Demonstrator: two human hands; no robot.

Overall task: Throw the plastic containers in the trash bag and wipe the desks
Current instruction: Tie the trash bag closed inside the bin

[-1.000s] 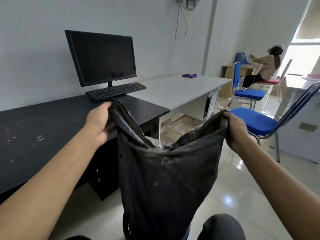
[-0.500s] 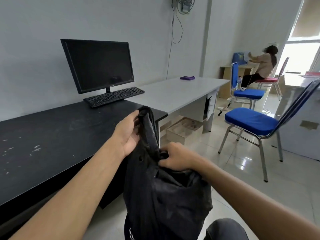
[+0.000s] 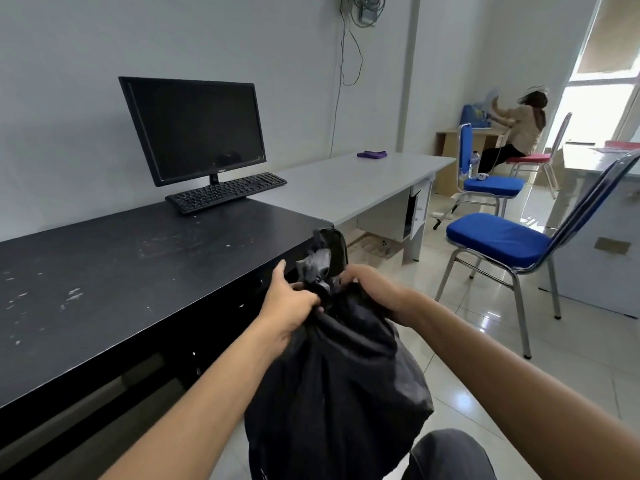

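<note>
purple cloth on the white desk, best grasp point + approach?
Pinch the purple cloth at its raised middle fold, coming from above and from the desk's open front side. It lies flat and crumpled near the wall edge of the white desk, with bare desk around it, so nothing blocks a top-down pinch; the wall closes off the far side.

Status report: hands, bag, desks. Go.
Left hand and right hand gripping trash bag neck, gathered shut. Black desk smudged. Purple cloth on grey desk. Path open.

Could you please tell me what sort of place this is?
Most likely an office: a monitor and keyboard on a black desk, a grey desk alongside, and blue chairs.
</note>
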